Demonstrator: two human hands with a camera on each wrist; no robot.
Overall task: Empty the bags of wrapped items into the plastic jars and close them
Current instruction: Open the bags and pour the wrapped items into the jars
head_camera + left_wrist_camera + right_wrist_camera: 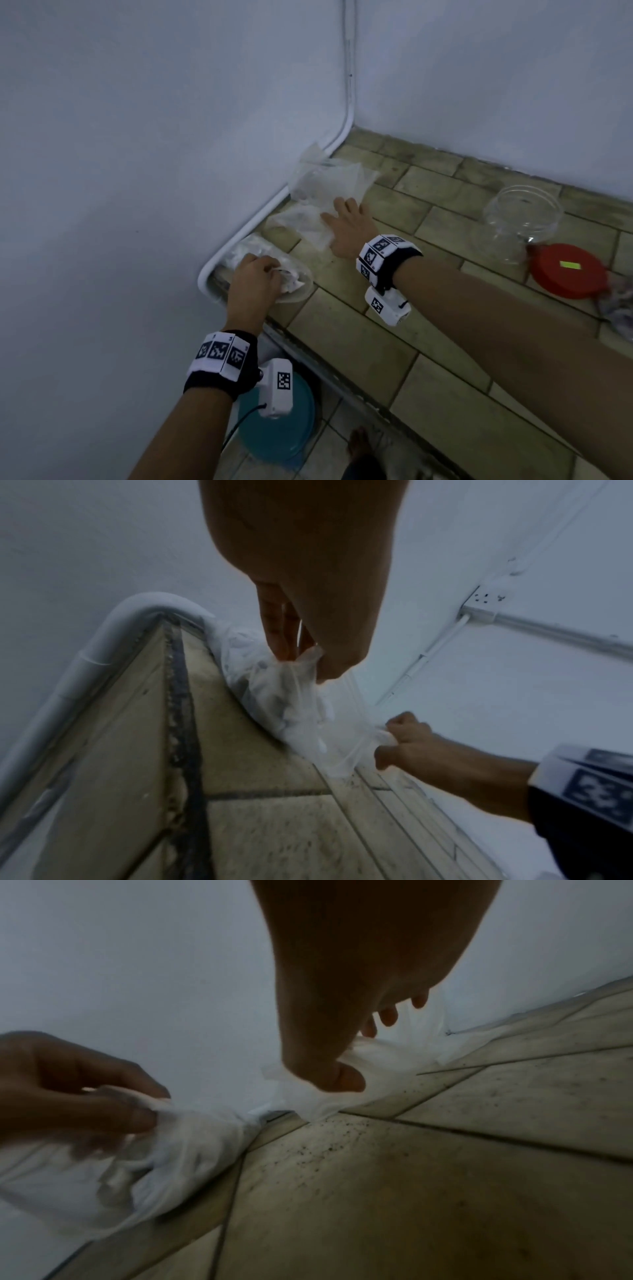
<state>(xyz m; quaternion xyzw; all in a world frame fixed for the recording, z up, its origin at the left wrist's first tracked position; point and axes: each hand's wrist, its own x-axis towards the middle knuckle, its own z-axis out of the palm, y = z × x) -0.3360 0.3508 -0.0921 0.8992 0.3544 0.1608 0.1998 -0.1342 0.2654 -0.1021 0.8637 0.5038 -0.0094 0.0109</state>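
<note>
Clear bags of white wrapped items lie along the wall on a tiled counter (428, 387). My left hand (263, 274) grips the top of the nearest bag (294, 277); the left wrist view shows its fingers (274, 631) pinching the bunched plastic of that bag (274, 696). My right hand (337, 214) is on the second bag (301, 222), and in the right wrist view its thumb (342, 1077) pinches a fold of this bag (387, 1053). A third bag (329, 178) lies behind it. An open clear plastic jar (520, 219) lies at the right with its red lid (568, 270) beside it.
A white pipe (239, 233) runs along the wall's foot behind the bags. Below the counter's front edge stands a teal round container (277, 421), with a bare foot (359, 445) near it. A crumpled cloth (616, 305) lies at the far right. A wall socket (486, 599) is above.
</note>
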